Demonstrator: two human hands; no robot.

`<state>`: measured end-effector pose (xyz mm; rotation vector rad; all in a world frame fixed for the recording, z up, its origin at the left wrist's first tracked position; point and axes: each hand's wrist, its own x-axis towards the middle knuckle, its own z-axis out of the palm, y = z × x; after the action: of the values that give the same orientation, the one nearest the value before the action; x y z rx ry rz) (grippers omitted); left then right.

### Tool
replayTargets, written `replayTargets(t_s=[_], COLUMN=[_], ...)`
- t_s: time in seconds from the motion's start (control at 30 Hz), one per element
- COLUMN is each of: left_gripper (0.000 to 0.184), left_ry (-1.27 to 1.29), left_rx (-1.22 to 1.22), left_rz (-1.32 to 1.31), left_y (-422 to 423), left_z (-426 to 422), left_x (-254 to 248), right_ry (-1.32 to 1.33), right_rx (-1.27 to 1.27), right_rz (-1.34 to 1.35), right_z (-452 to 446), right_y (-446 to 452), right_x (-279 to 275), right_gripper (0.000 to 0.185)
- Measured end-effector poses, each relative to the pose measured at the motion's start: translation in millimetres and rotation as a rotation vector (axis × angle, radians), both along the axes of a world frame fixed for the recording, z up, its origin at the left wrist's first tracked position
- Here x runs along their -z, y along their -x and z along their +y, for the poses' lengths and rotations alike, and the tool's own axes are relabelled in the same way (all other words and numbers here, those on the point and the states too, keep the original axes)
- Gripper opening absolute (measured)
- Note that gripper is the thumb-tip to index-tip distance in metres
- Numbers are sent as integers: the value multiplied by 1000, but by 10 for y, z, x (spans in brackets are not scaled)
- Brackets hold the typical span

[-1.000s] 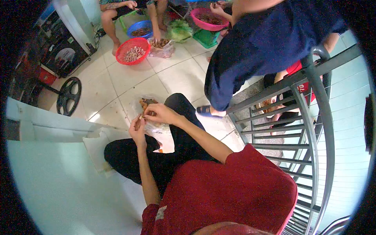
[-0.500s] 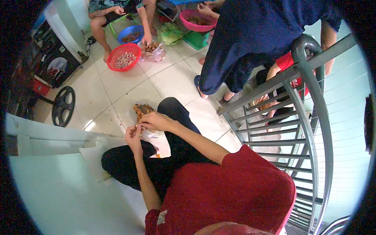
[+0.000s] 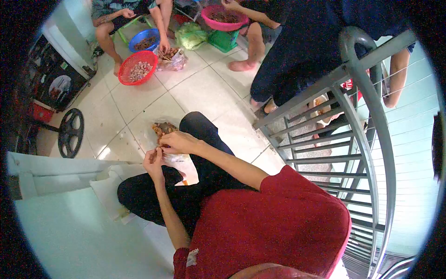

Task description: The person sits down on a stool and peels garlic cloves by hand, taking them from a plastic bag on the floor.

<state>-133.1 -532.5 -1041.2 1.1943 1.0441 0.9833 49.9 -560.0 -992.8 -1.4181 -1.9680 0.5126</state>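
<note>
My left hand [image 3: 153, 161] and my right hand [image 3: 179, 142] meet in front of my bent knees, fingertips pinched together. Whatever small thing sits between them is hidden by the fingers. Just beyond my right hand, an open clear plastic bag [image 3: 161, 128] of brown, lumpy pieces lies on the floor, partly covered by that hand. Below the hands, a pale sheet or bag with an orange mark [image 3: 186, 178] shows between my legs.
Ahead are a red basket [image 3: 122, 74] of pale pieces, a blue basin [image 3: 155, 32], a plastic bag [image 3: 178, 61] under a co-worker's hand, and a pink basin [image 3: 244, 22]. A metal railing [image 3: 371, 153] stands at right. A person in dark clothes [image 3: 297, 60] stands beside it.
The person in dark clothes has moved right, towards the railing, uncovering another person's bare leg. My view has shifted slightly; my hands stay pinched together.
</note>
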Motion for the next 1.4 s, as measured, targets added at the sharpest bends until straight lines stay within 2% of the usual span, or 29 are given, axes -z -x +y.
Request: replayTargets(t_s=[0.17,0.23,0.27,0.3,0.33,0.4,0.43,0.5,0.6,0.77,0.87,1.4], left_gripper=[18,26,28,30,31,31,30,28,26,27,29,27], left_ry=[-19,6,-89,30,-18,-93,-23,-68,-77,-1,-43,-75], left_rx=[14,-7,28,29,28,58,45,-8,-10,-70,-63,60], left_rz=[2,-39,-53,-28,1,-72,-129,-153,-144,-232,-252,-207], left_y=[-66,-21,10,23,48,17,63,108,220,127,108,101], left_z=[43,39,92,47,85,71,46,50,23,83,80,49], left_x=[19,67,171,7,147,-21,-25,80,15,-132,-165,-202], right_ry=[9,112,155,205,125,127,126,131,23,37,26,189], right_rx=[59,51,64,72,52,74,96,129,80,35,32,109], right_rz=[48,29,77,130,129,159,166,129,183,151,150,281], right_z=[34,83,80,66,91,55,79,77,79,150,111,99], right_y=[-4,3,24,39,42,55,92,162,268,177,186,118], right_x=[21,28,-45,-80,24,-28,21,37,62,-71,-165,-86], right_gripper=[22,23,24,25,27,26,25,24,24,25,26,30])
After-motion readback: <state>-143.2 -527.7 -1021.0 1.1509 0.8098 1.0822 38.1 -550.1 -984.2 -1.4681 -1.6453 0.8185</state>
